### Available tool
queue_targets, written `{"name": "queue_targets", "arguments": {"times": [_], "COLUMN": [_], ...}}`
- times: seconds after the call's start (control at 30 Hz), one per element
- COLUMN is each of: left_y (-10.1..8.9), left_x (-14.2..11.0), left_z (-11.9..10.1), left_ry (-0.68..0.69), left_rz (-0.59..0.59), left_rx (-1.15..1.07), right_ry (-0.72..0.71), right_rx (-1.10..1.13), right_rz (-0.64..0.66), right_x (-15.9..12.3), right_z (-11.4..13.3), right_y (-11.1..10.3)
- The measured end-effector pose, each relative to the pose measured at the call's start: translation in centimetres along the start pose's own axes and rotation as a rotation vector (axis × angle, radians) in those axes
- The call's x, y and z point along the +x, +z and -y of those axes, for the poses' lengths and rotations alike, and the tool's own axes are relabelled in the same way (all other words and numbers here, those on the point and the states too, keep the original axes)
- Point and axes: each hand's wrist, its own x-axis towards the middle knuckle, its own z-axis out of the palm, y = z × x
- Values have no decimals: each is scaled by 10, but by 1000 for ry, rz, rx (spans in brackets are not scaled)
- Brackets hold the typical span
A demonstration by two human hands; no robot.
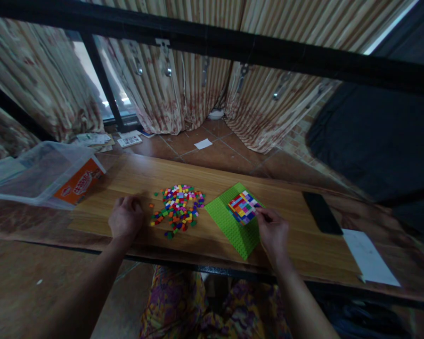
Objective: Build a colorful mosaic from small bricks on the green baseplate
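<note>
We note right hand (273, 230) at right edge of brick patch (242, 208) on green baseplate (229, 225); fingertips close together, whether clamped on brick we cannot tell. Left hand (126, 217) curled on desk (141, 172), grip hidden. We advise square stud alignment, straight press, baseplate braced. Loose bricks (178, 205) between left hand and baseplate; plastic tub (42, 174) left; black phone (322, 213), white sheet (371, 256) right. Right hand hides baseplate's edge.

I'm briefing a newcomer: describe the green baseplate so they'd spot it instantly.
On the long wooden board, find the right hand. It reaches over the green baseplate. Unlike the loose brick pile beside it, this is a flat studded sheet bearing a multicoloured brick patch.
</note>
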Motion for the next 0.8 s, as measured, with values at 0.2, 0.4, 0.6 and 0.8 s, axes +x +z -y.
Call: {"name": "queue_targets", "arguments": {"times": [0.2, 0.4, 0.6, 0.8], "left_y": [0, 1, 2, 2], "left_x": [0, 1, 0, -1], "left_z": [1, 1, 1, 0], "left_ry": [0, 4, -1, 0], "left_rz": [-5, -4, -9, -1], "left_rx": [-11, 0, -5, -22], "right_ry": [23, 128, 142, -109], "right_rx": [56, 248, 266, 177], "right_rz": [30, -68, -101, 292], "right_x": [2, -7, -30, -66], "right_z": [-5, -3, 22, 56], "right_y": [2, 0, -2, 27]}}
